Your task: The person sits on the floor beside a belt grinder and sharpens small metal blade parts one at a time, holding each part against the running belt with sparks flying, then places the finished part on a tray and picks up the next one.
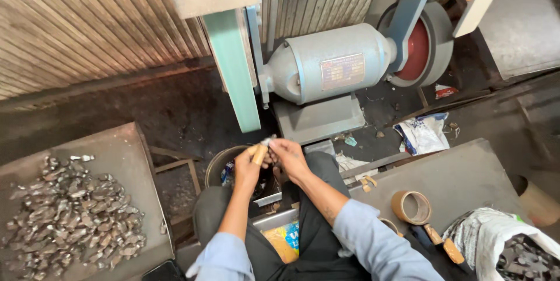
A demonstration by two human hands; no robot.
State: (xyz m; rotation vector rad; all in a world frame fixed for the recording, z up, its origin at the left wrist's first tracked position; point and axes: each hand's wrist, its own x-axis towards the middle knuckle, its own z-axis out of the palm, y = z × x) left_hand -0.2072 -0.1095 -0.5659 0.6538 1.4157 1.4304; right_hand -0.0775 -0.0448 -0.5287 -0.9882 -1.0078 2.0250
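Head view. The person sits facing a grey bench grinder (326, 65) with a green belt arm (236, 65) on its left and a red-hubbed wheel (421, 48) on its right. Both hands meet above the lap, just in front of the grinder base.

The left hand (249, 167) is closed around a small metal part (267, 140), which projects from between the fingertips. A tan wrap covers one finger of that hand. The right hand (289, 155) touches the same part from the other side, its fingers curled and pinching at it; how firmly it grips cannot be told. The part itself is too small to make out in detail.

Directly below the hands stands a round bucket (217, 167), partly hidden by the left forearm.

On the left, a grey tray (125, 147) carries a heap of similar dull metal parts (73, 217), spread from its middle toward its near-left corner. One bright piece (81, 157) lies apart near the far edge.

On the right, a grey table (461, 173) bears a tape roll (411, 207) at its near edge. Just beside the roll lies a wooden-handled tool (443, 245). A white sack (499, 240) of dark parts sits at the near-right corner.

A crumpled white bag (424, 133) lies on the dark floor between grinder and table.
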